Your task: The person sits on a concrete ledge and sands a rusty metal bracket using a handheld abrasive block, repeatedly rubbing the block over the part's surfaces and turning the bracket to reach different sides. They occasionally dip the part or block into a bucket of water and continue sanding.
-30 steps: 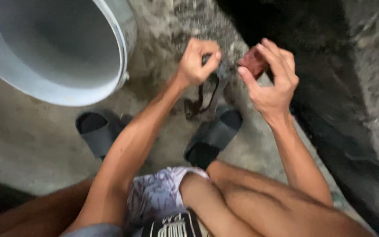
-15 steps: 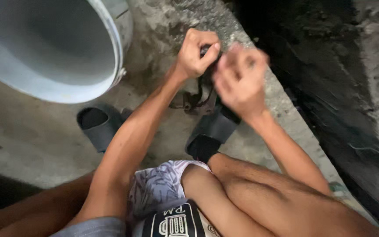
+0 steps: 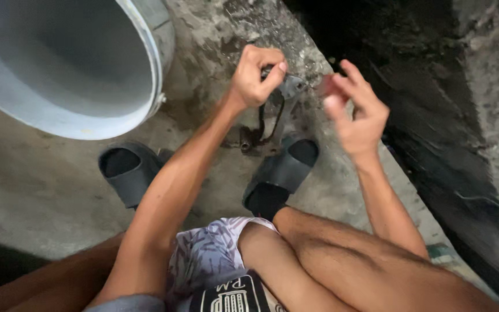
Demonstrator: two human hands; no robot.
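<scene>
basin (image 3: pixel 145 69) left, metal part (image 3: pixel 264 130) between sandals (image 3: pixel 128 170)

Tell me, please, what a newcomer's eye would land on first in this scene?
First, the two hands at top centre: the left hand grips a dark metal part above the concrete floor, while the right hand hangs blurred beside it, fingers spread. Next, the big grey tub filling the top left corner. Below the hands lie two dark slippers, one left, one right.

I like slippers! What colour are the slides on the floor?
Dark grey, both slides, seen in the head view, the only one.
</scene>
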